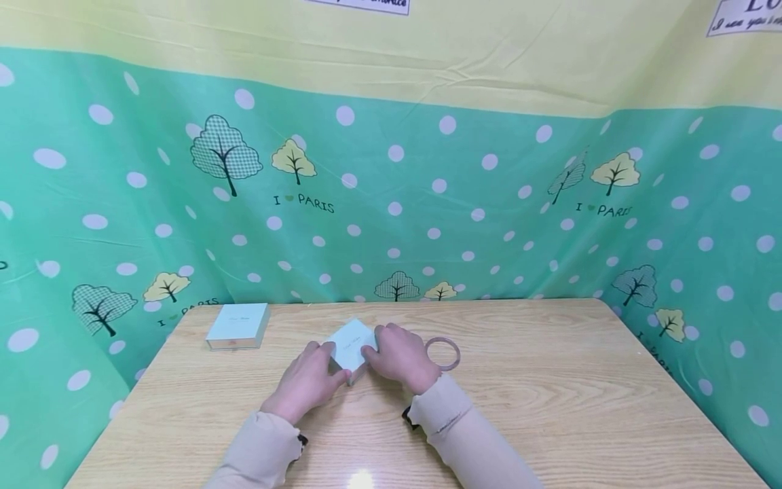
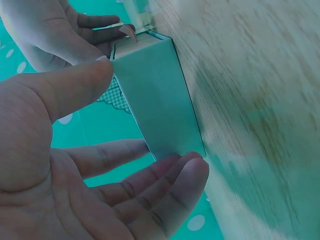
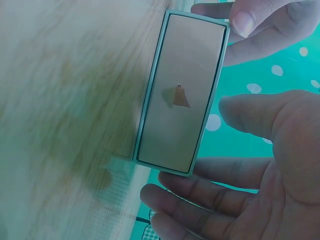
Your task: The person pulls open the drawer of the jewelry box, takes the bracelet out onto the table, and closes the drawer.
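Note:
A small pale turquoise drawer box [image 1: 351, 343] sits at an angle on the table between both hands. My left hand [image 1: 310, 382] grips its left side, thumb at the near corner and fingers towards the far one. Around the right corner, my right hand [image 1: 401, 355] holds the box with its fingers at the far end and its thumb by the top edge. The right wrist view shows the cream drawer front [image 3: 175, 135] with a small brownish ribbon tab [image 3: 180, 97]. The drawer looks pushed in. Just right of my right hand lies a mauve bangle [image 1: 457, 357].
A second pale turquoise box [image 1: 237, 324] stands at the table's back left corner. The wood-grain table [image 1: 568, 407] reaches back to a green polka-dot curtain [image 1: 421, 224], which also hangs along both sides.

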### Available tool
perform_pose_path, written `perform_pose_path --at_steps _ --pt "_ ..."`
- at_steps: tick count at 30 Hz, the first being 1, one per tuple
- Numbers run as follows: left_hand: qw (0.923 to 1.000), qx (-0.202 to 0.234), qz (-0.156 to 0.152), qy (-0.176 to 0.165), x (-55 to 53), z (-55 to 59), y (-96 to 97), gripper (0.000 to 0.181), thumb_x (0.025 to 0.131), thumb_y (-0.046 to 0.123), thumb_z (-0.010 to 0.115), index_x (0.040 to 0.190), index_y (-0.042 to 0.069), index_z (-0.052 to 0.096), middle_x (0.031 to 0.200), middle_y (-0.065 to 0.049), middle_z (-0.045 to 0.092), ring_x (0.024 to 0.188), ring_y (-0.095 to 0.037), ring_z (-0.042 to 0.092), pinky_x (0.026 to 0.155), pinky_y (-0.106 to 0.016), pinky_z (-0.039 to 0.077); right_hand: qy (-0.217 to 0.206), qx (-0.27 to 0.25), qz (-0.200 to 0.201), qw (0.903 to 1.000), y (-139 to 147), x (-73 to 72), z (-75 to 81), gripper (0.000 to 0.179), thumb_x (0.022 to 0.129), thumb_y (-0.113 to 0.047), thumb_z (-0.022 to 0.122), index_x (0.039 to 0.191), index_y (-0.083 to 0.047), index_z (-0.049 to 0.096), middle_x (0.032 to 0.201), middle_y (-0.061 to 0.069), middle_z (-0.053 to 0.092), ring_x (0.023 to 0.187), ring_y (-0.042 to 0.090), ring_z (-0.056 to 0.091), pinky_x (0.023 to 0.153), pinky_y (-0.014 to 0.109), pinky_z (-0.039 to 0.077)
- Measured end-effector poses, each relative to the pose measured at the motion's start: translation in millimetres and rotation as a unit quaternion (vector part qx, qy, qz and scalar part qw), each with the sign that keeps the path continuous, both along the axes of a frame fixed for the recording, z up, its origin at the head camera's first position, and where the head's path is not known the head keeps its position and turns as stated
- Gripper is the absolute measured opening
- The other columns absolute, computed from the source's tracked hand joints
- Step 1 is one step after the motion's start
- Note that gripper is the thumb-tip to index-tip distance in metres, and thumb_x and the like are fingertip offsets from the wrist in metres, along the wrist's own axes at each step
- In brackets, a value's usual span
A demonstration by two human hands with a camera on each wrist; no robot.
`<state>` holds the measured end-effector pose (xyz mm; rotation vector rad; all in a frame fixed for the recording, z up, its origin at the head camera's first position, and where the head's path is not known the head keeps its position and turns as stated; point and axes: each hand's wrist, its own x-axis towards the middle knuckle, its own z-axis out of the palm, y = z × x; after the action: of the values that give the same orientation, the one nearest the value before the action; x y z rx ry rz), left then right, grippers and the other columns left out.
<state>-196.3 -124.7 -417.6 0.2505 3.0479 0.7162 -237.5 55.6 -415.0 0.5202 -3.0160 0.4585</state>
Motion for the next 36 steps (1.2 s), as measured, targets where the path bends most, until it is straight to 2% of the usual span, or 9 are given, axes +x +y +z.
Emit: perform_pose_path --at_steps 9,18,26,29,34,36 --pt "1.0000 0.001 -0.002 0.001 -0.3 -0.1 -0.6 0.069 0.083 0.033 0.073 0.133 -0.008 0.049 0.109 -0.019 0.053 0.082 -0.022 0.052 0.077 -0.042 0.050 -0.003 -0.002 -0.001 1.0000 -0.3 0.5 -0.3 0.034 0.092 -0.042 0.057 0.090 -0.008 0.063 0.072 0.000 0.051 0.059 0.015 0.049 0.052 0.030 0.042" --pt "0.9998 0.005 -0.010 0.014 -1.2 -1.5 -0.3 0.058 0.083 0.031 0.074 0.124 -0.006 0.056 0.093 -0.009 0.052 0.072 -0.018 0.046 0.063 -0.033 0.045 -0.010 -0.001 0.002 0.9999 -1.1 -0.9 -2.6 0.032 0.092 -0.042 0.054 0.086 -0.011 0.060 0.069 -0.001 0.052 0.057 0.015 0.048 0.051 0.030 0.041" --pt "0.9998 0.007 -0.014 0.016 -2.0 -2.1 -0.5 0.059 0.083 0.032 0.073 0.125 -0.005 0.055 0.098 -0.010 0.056 0.077 -0.018 0.049 0.071 -0.037 0.049 -0.012 0.000 0.000 0.9999 -1.4 0.6 -1.7 0.036 0.092 -0.042 0.056 0.093 -0.007 0.062 0.069 0.000 0.052 0.057 0.016 0.049 0.051 0.032 0.042" --pt "0.9996 0.018 -0.015 0.015 -2.0 -2.7 -0.3 0.053 0.083 0.035 0.074 0.118 -0.002 0.059 0.100 -0.010 0.056 0.079 -0.018 0.050 0.073 -0.037 0.049 -0.019 -0.002 -0.006 0.9998 -1.8 0.4 -1.7 0.040 0.092 -0.044 0.055 0.098 -0.006 0.063 0.068 0.001 0.052 0.057 0.016 0.049 0.051 0.031 0.042" --pt "0.9992 0.034 -0.013 0.014 -2.0 -4.0 0.5 0.047 0.081 0.041 0.074 0.107 0.004 0.061 0.101 -0.008 0.057 0.082 -0.018 0.051 0.075 -0.038 0.049 -0.030 -0.006 -0.016 0.9994 -2.4 1.2 -0.4 0.037 0.092 -0.046 0.054 0.087 -0.009 0.061 0.064 0.002 0.052 0.054 0.016 0.048 0.049 0.031 0.042" --pt "0.9992 0.032 -0.016 0.016 -1.7 -4.0 0.4 0.050 0.081 0.038 0.075 0.113 0.001 0.060 0.104 -0.009 0.058 0.086 -0.020 0.054 0.079 -0.041 0.050 -0.032 -0.007 -0.018 0.9993 -2.4 1.7 0.1 0.036 0.092 -0.046 0.054 0.083 -0.011 0.059 0.063 0.002 0.052 0.053 0.016 0.048 0.048 0.031 0.041"
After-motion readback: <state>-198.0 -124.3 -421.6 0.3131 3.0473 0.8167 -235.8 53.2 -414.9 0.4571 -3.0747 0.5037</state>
